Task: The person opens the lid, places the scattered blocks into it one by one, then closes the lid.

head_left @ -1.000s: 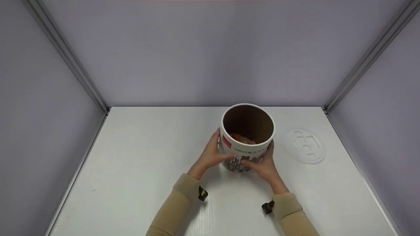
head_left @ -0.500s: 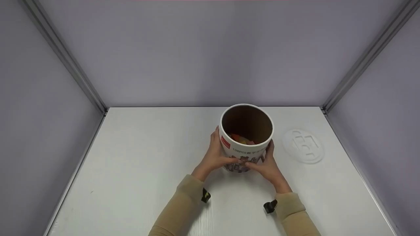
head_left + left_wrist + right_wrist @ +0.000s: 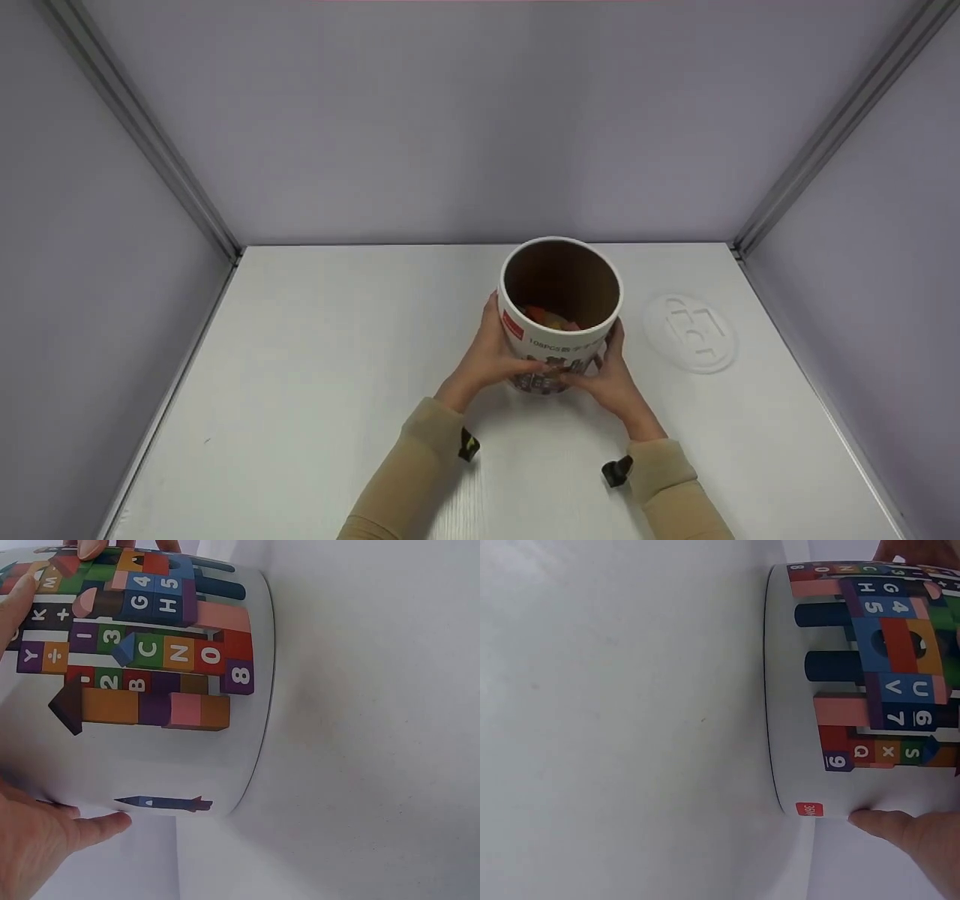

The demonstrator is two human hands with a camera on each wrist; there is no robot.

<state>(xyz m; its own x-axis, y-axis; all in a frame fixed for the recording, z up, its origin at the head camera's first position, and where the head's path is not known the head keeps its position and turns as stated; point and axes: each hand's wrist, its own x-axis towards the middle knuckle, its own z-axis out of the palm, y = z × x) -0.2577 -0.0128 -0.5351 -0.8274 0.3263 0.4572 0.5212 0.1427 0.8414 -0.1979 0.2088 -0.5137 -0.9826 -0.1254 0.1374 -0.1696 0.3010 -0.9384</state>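
A white cylindrical bucket [image 3: 559, 341] printed with colourful letter and number blocks stands with its mouth uncovered near the back of the table. Low inside it lie some red, orange and yellow pieces [image 3: 551, 318]. My left hand [image 3: 487, 360] grips its left side, thumb across the front and fingers around the flank. On the other side my right hand [image 3: 611, 379] grips it the same way, the two thumbs almost meeting. Both wrist views show the printed wall close up, with left fingers [image 3: 97, 831] and a right fingertip [image 3: 877, 821] against it. Farther fingers are hidden behind the bucket.
A round translucent lid [image 3: 691, 334] lies flat on the white table [image 3: 322, 360] to the right of the bucket. Grey panels [image 3: 480, 120] wall in the back and both sides. A dark wrist camera [image 3: 616, 472] sits by the right sleeve.
The left thumb has slid a little further right across the bucket's front. The bucket stays in place in both hands; the whole view has shifted slightly left.
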